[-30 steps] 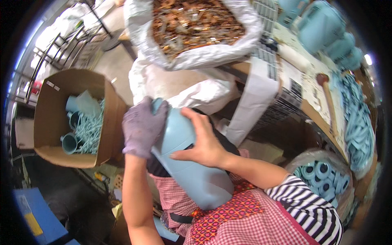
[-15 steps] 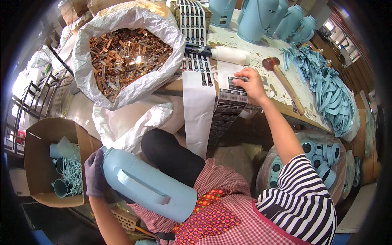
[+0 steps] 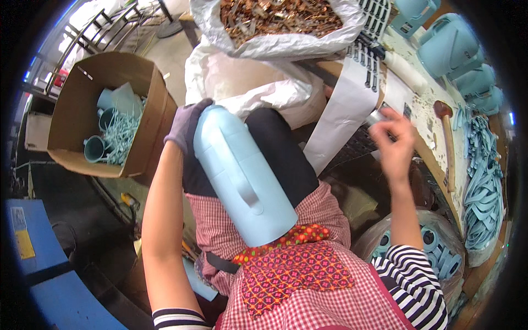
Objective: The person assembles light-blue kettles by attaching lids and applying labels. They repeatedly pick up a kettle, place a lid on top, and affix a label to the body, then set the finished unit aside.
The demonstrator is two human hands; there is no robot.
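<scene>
A light blue thermos jug (image 3: 234, 165) with a looped handle lies tilted across my lap, its base toward me. My left hand (image 3: 187, 124), in a grey glove, grips the jug's far end. My bare right hand (image 3: 395, 137) is off the front edge of the worktable, thumb and fingertips pinched together. A small silvery label (image 3: 376, 117) shows at the fingertips, smeared by motion. Just beyond this hand hangs a strip of printed labels (image 3: 400, 96) on white backing, coming off a white roll (image 3: 406, 72).
A cardboard box (image 3: 71, 132) of blue parts stands left; a white sack (image 3: 352, 27) of copper-coloured strips is ahead. The worktable (image 3: 434, 137) holds a mallet (image 3: 446, 137), blue straps (image 3: 481, 203) and several jugs (image 3: 448, 47). A plastic bag (image 3: 440, 231) of blue rings sits lower right.
My right hand has drawn back off the label strip, a label at its fingertips. The jug has swung more upright on my lap, still in my left hand. The view has turned left.
</scene>
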